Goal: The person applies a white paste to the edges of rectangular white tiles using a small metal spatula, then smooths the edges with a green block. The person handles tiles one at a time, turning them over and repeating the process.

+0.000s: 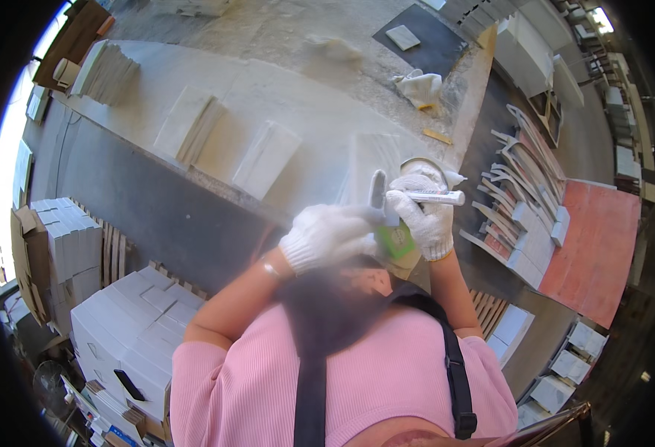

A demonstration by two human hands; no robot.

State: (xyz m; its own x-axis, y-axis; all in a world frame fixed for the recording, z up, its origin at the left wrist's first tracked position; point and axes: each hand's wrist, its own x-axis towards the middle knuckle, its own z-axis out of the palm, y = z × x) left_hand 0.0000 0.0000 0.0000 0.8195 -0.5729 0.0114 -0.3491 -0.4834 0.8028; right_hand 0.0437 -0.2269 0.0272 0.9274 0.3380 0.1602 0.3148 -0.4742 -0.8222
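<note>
- A pale, dusty worktable (290, 93) spreads across the upper middle of the frame; its haze of grit suggests that any open nozzle or tip is best kept up off the surface.
- White cartons (126, 328) stand stacked at the lower left of the frame.
- A reddish board (596, 246) lies at the right, beside a row of upright pale strips (521, 171).
- Two stacks of white slabs (190, 127) (266, 158) rest on the worktable, left of centre and apart from the hands.
- The left hand (327, 235), in a white knit glove, reaches to the frame's centre with fingers partly curled; whether they grip anything cannot be told.
- The right hand (424, 216), gloved alike, is closed on a white tube, thumb and fingers wrapped about it.
- A crumpled white cloth (419, 88) lies in the upper right of the frame.
- A green label (396, 240) shows just below the gap between the hands.
- The white tube (439, 197) sits right of centre, nearly level, its far end clear of the glove; a light, even squeeze and a steady wrist would seem to serve best.
- A grey round-ended piece (377, 190) stands upright between the hands; fingertips are best kept off its face.
</note>
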